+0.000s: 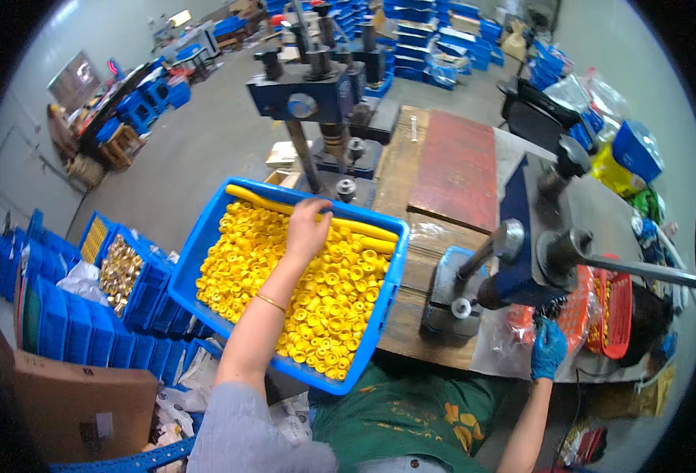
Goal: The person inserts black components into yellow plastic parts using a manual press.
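Observation:
A blue plastic bin point(285, 369) stands tilted before me, filled with small yellow ring-shaped caps point(316, 331). Along its far wall lies a long yellow tube point(363, 229). My bare left hand point(308, 230) reaches over the caps, its fingers curled round the tube's middle. A short yellow piece point(378, 246) rests by the tube's right end. On the right, my right hand point(549, 351), in a blue glove, has its fingers drawn together at some small black pieces point(551, 307) on an orange-and-clear plastic bag point(576, 303). What its fingertips hold is hidden.
A blue hand press point(529, 236) with a long lever stands between my hands; another press point(300, 91) is behind the bin. A red basket point(617, 315) sits beyond my right hand. Left are stacked blue bins point(72, 315), brass-coloured parts point(121, 268) and a cardboard box point(72, 402).

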{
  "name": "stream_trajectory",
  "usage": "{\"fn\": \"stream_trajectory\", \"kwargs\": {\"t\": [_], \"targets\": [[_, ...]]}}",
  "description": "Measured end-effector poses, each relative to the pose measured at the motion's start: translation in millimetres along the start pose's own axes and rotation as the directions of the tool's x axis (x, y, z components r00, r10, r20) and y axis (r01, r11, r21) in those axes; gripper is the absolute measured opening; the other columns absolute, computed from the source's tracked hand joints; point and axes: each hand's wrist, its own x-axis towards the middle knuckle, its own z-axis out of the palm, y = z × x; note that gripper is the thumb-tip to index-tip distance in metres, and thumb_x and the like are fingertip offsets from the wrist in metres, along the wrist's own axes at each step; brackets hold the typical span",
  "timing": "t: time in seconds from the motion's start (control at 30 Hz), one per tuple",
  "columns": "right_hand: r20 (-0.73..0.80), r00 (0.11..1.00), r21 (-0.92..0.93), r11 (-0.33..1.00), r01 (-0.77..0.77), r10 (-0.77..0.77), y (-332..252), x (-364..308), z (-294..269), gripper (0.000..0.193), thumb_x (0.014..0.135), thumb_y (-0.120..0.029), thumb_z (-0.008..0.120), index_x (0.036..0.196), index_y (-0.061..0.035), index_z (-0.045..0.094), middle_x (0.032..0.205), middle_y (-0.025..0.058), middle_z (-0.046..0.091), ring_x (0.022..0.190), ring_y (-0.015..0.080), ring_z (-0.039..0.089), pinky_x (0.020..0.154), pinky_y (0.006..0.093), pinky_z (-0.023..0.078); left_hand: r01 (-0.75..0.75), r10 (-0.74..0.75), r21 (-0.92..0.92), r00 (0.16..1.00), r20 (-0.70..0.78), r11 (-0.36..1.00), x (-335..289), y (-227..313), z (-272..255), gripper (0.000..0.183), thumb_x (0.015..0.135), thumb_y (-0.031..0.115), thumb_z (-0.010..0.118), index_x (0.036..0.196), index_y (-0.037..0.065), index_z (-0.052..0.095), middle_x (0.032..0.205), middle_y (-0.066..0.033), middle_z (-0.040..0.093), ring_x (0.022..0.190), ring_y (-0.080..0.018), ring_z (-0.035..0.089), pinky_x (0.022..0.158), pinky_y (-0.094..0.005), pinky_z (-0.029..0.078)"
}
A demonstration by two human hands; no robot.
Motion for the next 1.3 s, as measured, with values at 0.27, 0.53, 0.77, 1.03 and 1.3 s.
{"fn": "stream_trajectory", "kwargs": {"t": [0.27,0.53,0.77,1.03,1.3], "targets": [[-0.019,1.000,0.047,0.999,0.017,-0.016,-1.1,-4.6,-2.6,0.016,0.081,-0.015,0.050,0.083,-0.0046,0.062,0.079,0.0125,0.061,0.070,0.0296,0.056,0.062,0.0372,0.042,0.439,-0.347,0.315,0.886,-0.308,0.841,13.1,-149.4,-69.3,0.047,0.071,0.017,0.063,0.111,-0.002,0.047,0.113,-0.0199,0.046,0.109,-0.0326,0.039,0.095,-0.0392,0.031],[-0.099,0.994,-0.083,0.996,0.030,-0.038,6.2,-6.7,7.3,0.011,0.079,-0.013,0.052,0.077,-0.0031,0.057,0.074,0.0139,0.056,0.069,0.0307,0.053,0.062,0.0378,0.040,0.357,-0.495,0.592,0.865,0.083,0.723,44.9,-169.8,-88.7,0.065,0.065,0.020,0.069,0.121,0.004,0.042,0.122,-0.0176,0.042,0.115,-0.0301,0.038,0.098,-0.0361,0.031],[0.008,1.000,-0.142,0.990,0.021,-0.020,18.0,-11.6,2.2,0.016,0.080,-0.014,0.051,0.070,-0.0009,0.053,0.067,0.0160,0.053,0.062,0.0319,0.050,0.057,0.0384,0.038,-0.037,-0.158,0.712,0.966,0.205,0.701,42.6,-174.4,-99.5,0.039,0.068,0.003,0.056,0.106,0.012,0.052,0.114,-0.0083,0.047,0.111,-0.0265,0.042,0.090,-0.0368,0.037],[-0.205,0.971,-0.145,0.985,0.095,-0.124,51.1,-21.4,24.2,0.021,0.078,-0.012,0.052,0.062,-0.0005,0.047,0.063,0.0157,0.047,0.061,0.0311,0.046,0.057,0.0381,0.036,-0.300,0.017,0.711,0.927,0.376,0.636,41.6,-175.4,-105.5,0.033,0.074,0.006,0.050,0.106,0.011,0.051,0.107,-0.0079,0.051,0.107,-0.0268,0.045,0.090,-0.0365,0.037],[-0.208,0.970,-0.133,0.986,0.102,-0.129,59.5,-21.8,28.7,0.025,0.077,-0.011,0.054,0.057,-0.0011,0.041,0.059,0.0144,0.043,0.057,0.0291,0.043,0.054,0.0374,0.033,-0.265,-0.023,0.745,0.936,0.352,0.611,35.9,-188.9,-97.3,0.034,0.074,0.008,0.050,0.108,0.010,0.050,0.104,-0.0101,0.050,0.103,-0.0264,0.046,0.088,-0.0366,0.038]]}}
